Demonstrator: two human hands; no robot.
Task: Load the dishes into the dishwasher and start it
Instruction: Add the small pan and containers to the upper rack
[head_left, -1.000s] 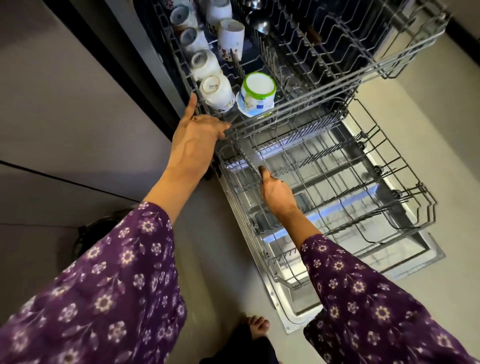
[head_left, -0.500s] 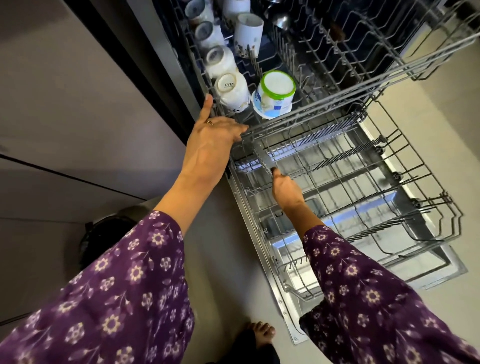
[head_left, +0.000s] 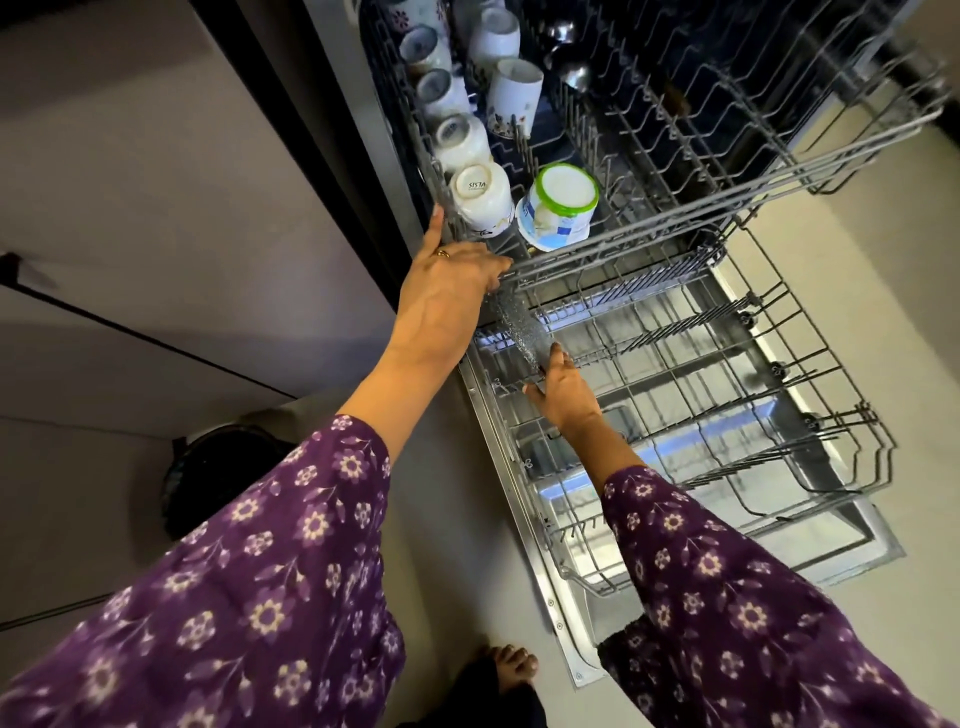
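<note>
Right hand (head_left: 566, 397) is wrapped round a clear glass (head_left: 519, 327), angled up just under the top rack (head_left: 753, 189). My left hand (head_left: 452, 291) grips that rack's front rail, holding it steady for loading, I reckon.

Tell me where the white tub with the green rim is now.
In the head view, the tub sits at the front left of the upper rack, right of the cup marked SISTA, just beyond the left hand.
</note>
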